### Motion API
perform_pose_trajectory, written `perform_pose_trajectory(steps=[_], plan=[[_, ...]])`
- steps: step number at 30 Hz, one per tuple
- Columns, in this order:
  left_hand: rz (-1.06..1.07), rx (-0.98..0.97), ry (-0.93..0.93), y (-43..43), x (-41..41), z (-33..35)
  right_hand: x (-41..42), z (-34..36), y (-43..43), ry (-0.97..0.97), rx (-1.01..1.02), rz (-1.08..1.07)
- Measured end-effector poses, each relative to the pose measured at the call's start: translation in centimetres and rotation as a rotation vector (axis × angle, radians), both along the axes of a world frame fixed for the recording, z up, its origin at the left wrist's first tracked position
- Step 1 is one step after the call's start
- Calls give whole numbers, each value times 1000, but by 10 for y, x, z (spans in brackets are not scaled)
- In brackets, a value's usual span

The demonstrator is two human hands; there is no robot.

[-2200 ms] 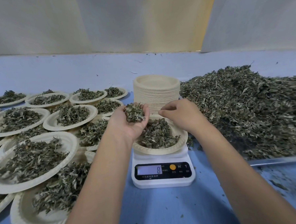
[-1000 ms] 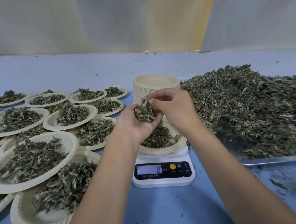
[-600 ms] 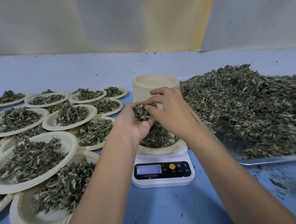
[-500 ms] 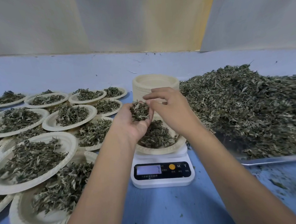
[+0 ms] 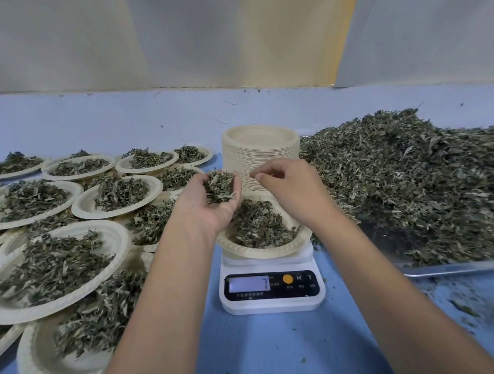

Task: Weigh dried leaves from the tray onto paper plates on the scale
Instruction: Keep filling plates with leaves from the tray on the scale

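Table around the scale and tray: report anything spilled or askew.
Dried leaf bits lie spilled on the blue table in front of the metal tray. On the left, filled paper plates overlap and sit tilted on one another.

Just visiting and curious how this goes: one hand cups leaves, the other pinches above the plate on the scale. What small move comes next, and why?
Probably the right hand lets its pinch fall onto the plate. It hovers over the plate, the left hand holds spare leaves beside it, and the scale shows 7, so fine topping-up seems under way.
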State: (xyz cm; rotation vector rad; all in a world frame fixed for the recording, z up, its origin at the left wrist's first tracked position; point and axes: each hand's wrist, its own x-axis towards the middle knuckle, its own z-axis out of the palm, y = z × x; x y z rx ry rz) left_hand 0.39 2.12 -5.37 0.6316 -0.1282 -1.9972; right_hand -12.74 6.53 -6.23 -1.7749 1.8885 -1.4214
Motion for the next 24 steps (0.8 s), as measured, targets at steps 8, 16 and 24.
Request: perform_pose_trajectory(steps=[8, 16, 24], plan=[[-37, -66, -32, 9, -13, 2, -8, 0, -2, -177, -32, -19], [-216, -171, -169, 24, -107, 9, -44, -1, 8, -939, -32, -74], [-282, -460, -759, 46, -200, -20, -112, -16, 44, -1049, -130, -456]])
